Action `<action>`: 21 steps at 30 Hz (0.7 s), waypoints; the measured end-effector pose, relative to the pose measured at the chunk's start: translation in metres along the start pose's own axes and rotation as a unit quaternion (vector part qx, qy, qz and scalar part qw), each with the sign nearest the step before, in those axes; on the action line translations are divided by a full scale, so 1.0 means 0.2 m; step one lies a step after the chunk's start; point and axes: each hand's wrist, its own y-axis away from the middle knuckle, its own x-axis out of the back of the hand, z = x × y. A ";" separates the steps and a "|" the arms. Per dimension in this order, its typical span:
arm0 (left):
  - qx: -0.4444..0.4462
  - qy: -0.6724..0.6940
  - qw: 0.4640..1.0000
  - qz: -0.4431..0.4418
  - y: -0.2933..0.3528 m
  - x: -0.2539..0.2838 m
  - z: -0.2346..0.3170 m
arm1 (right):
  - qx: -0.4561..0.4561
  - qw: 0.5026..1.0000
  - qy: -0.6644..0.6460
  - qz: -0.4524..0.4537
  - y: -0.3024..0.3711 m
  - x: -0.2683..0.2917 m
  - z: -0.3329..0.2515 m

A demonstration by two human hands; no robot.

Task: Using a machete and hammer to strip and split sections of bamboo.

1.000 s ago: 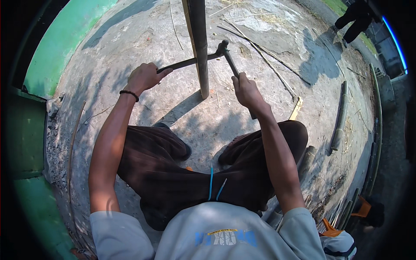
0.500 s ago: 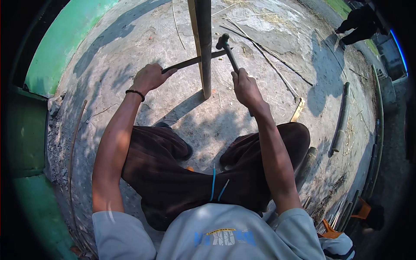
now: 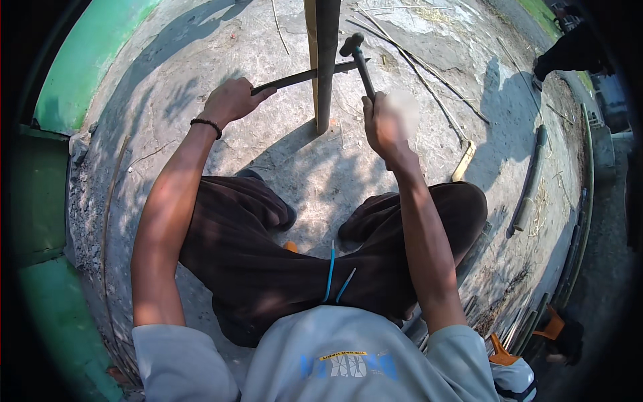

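My left hand (image 3: pixel 231 100) is closed around the handle of a long dark knife (image 3: pixel 289 80). The blade crosses an upright bamboo pole (image 3: pixel 326 74) and seems to sit in a split in it, between a pale cut face on the left and a dark outer side on the right. Past the pole, the blade's tip sticks out to the right. My right hand (image 3: pixel 383 130) grips a hammer (image 3: pixel 362 67) by its handle. The hammer's head is just above the protruding blade, and I cannot tell whether they touch. My feet are apart on either side of the pole's near side.
Thin bamboo strips (image 3: pixel 429 77) lie on the concrete ground ahead, with a pale wood piece (image 3: pixel 463 161) at their near end. A bamboo length (image 3: pixel 531 181) lies to the right. A green wall (image 3: pixel 90 60) stands left. Another person's dark-clothed leg (image 3: pixel 566 50) shows far right.
The view has shifted slightly. The hammer's head is a little higher above the blade. Both grips are unchanged, and the other person at far right has changed position.
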 end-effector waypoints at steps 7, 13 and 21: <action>0.013 0.004 1.000 -0.008 0.02 -0.06 -0.04 | -0.129 0.984 -0.119 -0.036 -0.06 0.20 -0.27; -0.006 0.011 1.000 0.018 -0.01 -0.08 -0.03 | -0.012 0.981 -0.144 0.126 -0.05 0.09 -0.23; -0.041 -0.023 0.998 0.037 0.00 -0.12 0.00 | -0.185 0.977 -0.021 -0.107 0.00 -0.06 0.06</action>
